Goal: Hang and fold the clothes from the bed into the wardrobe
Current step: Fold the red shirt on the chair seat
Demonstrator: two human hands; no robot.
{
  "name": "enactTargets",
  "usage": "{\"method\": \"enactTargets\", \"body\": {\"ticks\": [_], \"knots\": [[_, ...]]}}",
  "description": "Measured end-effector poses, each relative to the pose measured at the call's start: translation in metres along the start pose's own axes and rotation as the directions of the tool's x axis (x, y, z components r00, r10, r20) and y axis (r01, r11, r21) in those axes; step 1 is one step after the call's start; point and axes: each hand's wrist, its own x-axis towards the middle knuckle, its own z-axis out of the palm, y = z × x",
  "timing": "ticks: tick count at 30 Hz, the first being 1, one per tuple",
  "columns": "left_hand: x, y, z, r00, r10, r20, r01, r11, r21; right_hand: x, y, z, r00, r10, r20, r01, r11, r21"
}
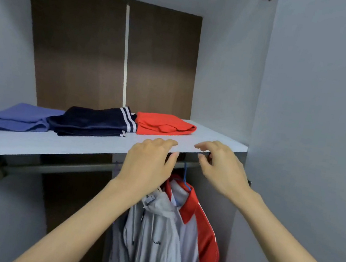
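Note:
Three folded garments lie in a row on the pale wardrobe shelf point(53, 146): a violet-blue one point(17, 117) at the left, a navy one with white stripes point(94, 122) in the middle, an orange-red one point(164, 125) at the right. My left hand point(151, 161) and my right hand point(222, 167) hover at the shelf's front edge just in front of the orange-red garment, fingers loosely curled and holding nothing. Under the shelf a grey hooded jacket point(158, 236) and a red-and-white jacket point(200, 224) hang from the rail point(61, 168); a blue hanger hook point(185, 175) shows between my hands.
The wardrobe's grey side wall point(310, 151) stands close on the right, and a dark brown back panel point(89, 51) rises behind the shelf. The shelf surface to the right of the orange-red garment is bare. The rail's left stretch carries nothing.

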Motion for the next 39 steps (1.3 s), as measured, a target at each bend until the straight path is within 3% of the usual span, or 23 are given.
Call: {"method": "enactTargets", "body": {"ticks": [7, 16, 20, 26, 39], "knots": [[-0.091, 0.047, -0.008, 0.975, 0.14, 0.17, -0.118, 0.984, -0.133, -0.129, -0.014, -0.046, 0.979, 0.172, 0.106, -0.159, 0.98, -0.121], [-0.183, 0.151, 0.002, 0.875, 0.387, 0.291, -0.314, 0.911, -0.267, -0.306, -0.01, -0.126, 0.895, 0.431, 0.116, -0.391, 0.883, -0.259], [-0.227, 0.212, 0.006, 0.779, 0.548, 0.305, -0.441, 0.825, -0.355, -0.387, -0.002, -0.165, 0.835, 0.547, 0.067, -0.503, 0.807, -0.309], [-0.296, 0.326, -0.004, 0.572, 0.763, 0.303, -0.594, 0.639, -0.488, -0.518, 0.002, -0.236, 0.684, 0.729, -0.032, -0.685, 0.627, -0.372], [-0.481, 0.57, -0.08, 0.245, 0.952, 0.186, -0.644, 0.303, -0.702, -0.792, -0.039, -0.396, 0.328, 0.911, -0.251, -0.898, 0.219, -0.381]]}}
